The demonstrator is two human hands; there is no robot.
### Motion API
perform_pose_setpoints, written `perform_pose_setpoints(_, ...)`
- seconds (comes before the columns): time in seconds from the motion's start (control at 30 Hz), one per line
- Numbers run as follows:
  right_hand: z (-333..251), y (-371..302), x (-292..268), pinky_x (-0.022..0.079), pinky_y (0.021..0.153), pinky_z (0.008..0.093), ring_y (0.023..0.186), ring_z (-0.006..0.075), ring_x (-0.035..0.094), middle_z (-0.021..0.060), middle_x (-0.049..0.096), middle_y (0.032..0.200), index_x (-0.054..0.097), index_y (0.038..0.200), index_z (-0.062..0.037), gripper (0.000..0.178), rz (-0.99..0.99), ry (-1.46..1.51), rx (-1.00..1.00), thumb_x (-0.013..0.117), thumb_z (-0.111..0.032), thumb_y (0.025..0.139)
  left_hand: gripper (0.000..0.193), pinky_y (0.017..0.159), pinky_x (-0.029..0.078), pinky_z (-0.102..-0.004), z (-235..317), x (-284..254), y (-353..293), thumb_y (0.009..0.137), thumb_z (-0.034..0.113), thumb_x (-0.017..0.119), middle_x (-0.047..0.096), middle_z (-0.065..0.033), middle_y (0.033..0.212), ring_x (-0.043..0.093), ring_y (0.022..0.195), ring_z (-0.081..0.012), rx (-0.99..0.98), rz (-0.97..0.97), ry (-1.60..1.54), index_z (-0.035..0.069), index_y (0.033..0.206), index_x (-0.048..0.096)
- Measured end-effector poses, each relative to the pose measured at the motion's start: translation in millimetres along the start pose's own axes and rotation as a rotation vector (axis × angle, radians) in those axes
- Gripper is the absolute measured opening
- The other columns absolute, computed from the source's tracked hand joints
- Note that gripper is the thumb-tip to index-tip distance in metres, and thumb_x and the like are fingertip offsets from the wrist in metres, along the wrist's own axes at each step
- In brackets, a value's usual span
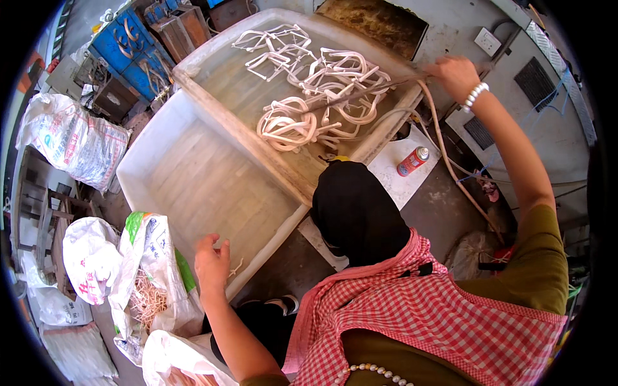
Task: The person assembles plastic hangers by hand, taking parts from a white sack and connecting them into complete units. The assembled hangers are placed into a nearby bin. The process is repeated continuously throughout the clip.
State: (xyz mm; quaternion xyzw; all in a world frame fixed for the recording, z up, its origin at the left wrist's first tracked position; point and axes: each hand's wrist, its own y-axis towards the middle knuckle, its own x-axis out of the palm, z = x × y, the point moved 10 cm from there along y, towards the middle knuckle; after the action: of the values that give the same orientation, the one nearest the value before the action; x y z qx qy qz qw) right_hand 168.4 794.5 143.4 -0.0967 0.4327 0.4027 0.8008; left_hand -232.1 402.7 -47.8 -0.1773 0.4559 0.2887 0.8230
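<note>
My right hand (454, 78), with a white bead bracelet at its wrist, is closed round a long, thin dark rod (367, 91). The rod slants down to the left over pale pink looped strands (351, 74), which look like moulded plastic runners. These lie in clusters in the far part of a whitish tub (145, 151), in what looks like shallow water. A worn beam (241, 138) splits the tub in two. Beside the near part's front rim, my left hand (212, 262) hangs with fingers apart and loosely bent, holding nothing visible. A small pale strand (235, 267) is near it.
An open sack (183, 299) of thin pinkish pieces stands at the left, near other white sacks (74, 138). A red spray can (412, 161) stands on a pale board right of the tub. A hose (444, 145) runs down there. Blue cabinets (125, 48) stand far left.
</note>
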Motion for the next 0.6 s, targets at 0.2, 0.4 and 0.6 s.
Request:
perform_pose_setpoints(0.2,-56.5,75.5,3.1,0.039,0.079,0.0315,0.089,0.0167,0.056,0.0013,0.059,0.086,0.066,0.098,-0.0237,0.025,0.233,-0.099,-0.218,0.055,-0.013,0.078,0.03,0.072,0.05,-0.0392,-7.7,9.9,-8.9,0.082,0.017,0.066,0.063,-0.0178,0.102,0.065,0.075,-0.0268,-0.033,-0.086,0.011,0.001,0.106,0.06)
perform_pose_setpoints(0.4,-97.3,103.3,86.0,0.04,0.08,0.034,0.087,0.0182,0.058,0.0023,0.061,0.082,0.069,0.097,-0.0225,0.026,0.118,0.148,-0.119,0.055,-0.013,0.078,0.031,0.072,0.05,-0.0393,-13.0,24.4,-11.9,0.081,0.016,0.066,0.063,-0.0182,0.102,0.065,0.076,-0.0275,-0.006,-0.156,0.037,0.001,0.106,0.06)
perform_pose_setpoints(0.6,-147.1,48.5,178.4,0.049,0.075,0.0402,0.086,0.026,0.065,0.0094,0.068,0.092,0.069,0.101,-0.0242,0.023,-0.328,0.458,0.101,0.058,-0.023,0.08,0.032,0.073,0.05,-0.0394,-14.0,25.4,-14.8,0.081,0.017,0.067,0.062,-0.0171,0.103,0.065,0.077,-0.0278,-0.017,-0.198,0.078,0.002,0.108,0.059)
